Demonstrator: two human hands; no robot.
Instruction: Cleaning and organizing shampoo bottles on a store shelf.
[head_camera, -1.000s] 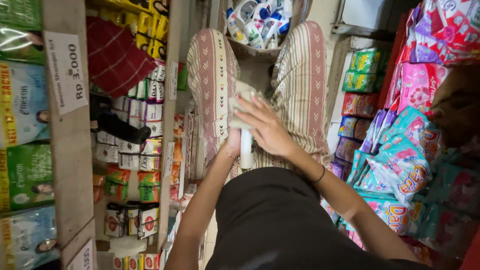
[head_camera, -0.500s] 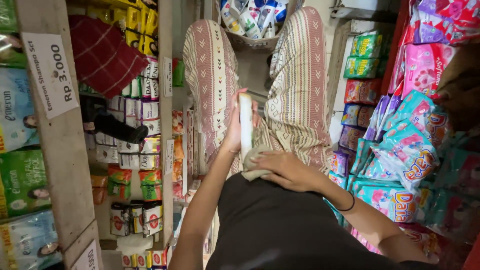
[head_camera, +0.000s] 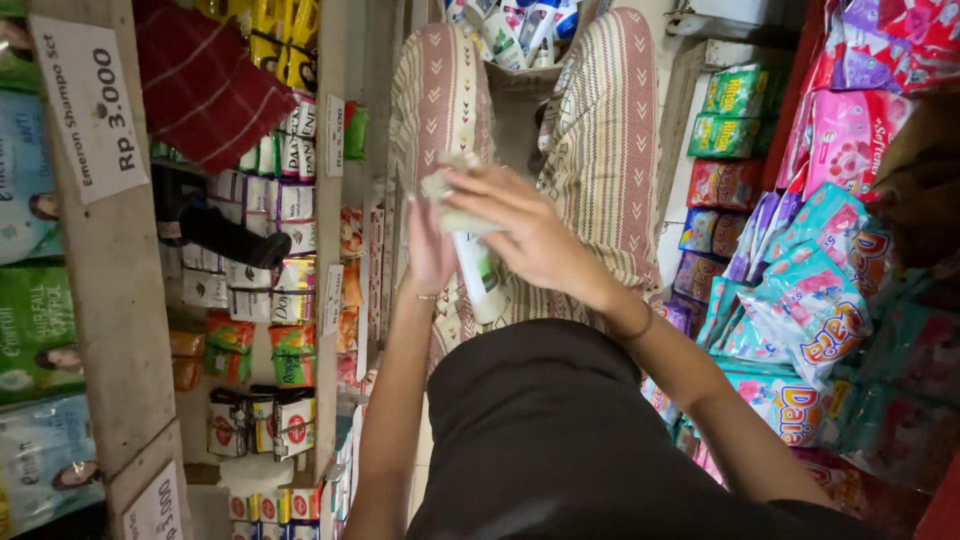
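While white signs (head_camera: 90, 110) flank shelves, both hands (head_camera: 520, 235) on bottle (head_camera: 480, 275).

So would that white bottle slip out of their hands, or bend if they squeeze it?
The white bottle looks like smooth plastic, so it could be a bit slippery. The left hand holds its side while the right hand rubs a pale cloth over it. It's probably stiff and light. Being tall and narrow, it might tip if stood up.

I see cream trousers (head_camera: 610, 130) with red chevron stripes, a black shirt (head_camera: 560, 440), a white bottle (head_camera: 478, 270), and pink and teal packets (head_camera: 820, 300) on the right.
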